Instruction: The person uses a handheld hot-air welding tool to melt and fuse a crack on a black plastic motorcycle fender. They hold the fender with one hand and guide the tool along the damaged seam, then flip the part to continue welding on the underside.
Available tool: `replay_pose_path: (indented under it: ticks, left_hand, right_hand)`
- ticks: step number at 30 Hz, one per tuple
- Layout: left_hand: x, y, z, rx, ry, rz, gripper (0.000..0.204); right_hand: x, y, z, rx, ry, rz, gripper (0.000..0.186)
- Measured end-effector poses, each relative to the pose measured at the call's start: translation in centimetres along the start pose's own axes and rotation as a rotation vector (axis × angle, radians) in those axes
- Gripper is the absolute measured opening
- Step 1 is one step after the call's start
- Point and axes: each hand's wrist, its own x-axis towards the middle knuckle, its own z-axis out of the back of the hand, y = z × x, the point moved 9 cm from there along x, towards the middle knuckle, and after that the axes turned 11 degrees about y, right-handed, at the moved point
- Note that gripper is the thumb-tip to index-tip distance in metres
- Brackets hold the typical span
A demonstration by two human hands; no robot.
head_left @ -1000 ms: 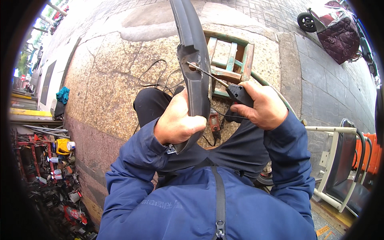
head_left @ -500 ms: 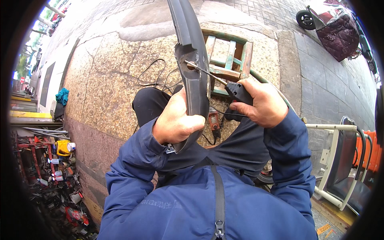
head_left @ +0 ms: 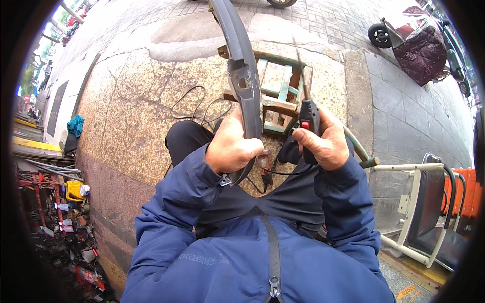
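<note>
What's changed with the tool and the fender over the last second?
The right hand has pulled the black tool away from the fender; its thin tip, which lay against the fender's hole, now points up, clear of it. The left hand grips the fender as before.

The curved mudguard (head_left: 241, 76) runs from the left hand (head_left: 230, 146) up and away over the pavement (head_left: 131, 101). To its right the right hand (head_left: 323, 141) grips a power tool (head_left: 309, 121) — its bit points up, apart from the mudguard. Behind both stands a wooden stool (head_left: 275, 88); cables (head_left: 194, 108) lie left of it.
</note>
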Motion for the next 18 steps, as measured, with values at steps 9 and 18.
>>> replay_pose_path:
  ticks: [9,18]
  left_hand:
    - [2.9,1.5,3.0,0.811,-0.279,-0.161,0.075]
    - [3.4,2.7,6.1,1.261,-0.413,-0.183,0.106]
  right_hand:
    - [1.5,2.5,2.7,0.335,-0.211,0.202,0.034]
    - [4.7,3.9,1.6,0.433,-0.260,0.282,0.033]
